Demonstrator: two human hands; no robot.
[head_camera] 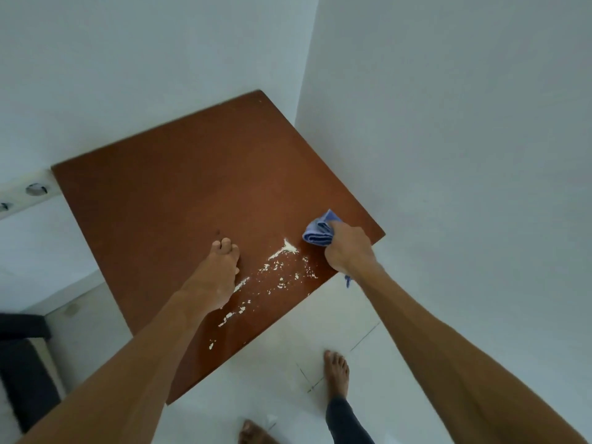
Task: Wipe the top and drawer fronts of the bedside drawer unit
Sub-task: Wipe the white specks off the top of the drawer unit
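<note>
Gripping: right hand (347, 248) fisted around blue cloth (320, 230), mostly hidden.
Left hand (221, 270): flat, empty, on drawer unit top (179, 187).
White crumbs (282, 267): between hands.
Drawer fronts: out of sight.

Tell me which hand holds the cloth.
The right hand, bunching the blue cloth near the tabletop's right edge. The left hand rests flat, empty.
</note>
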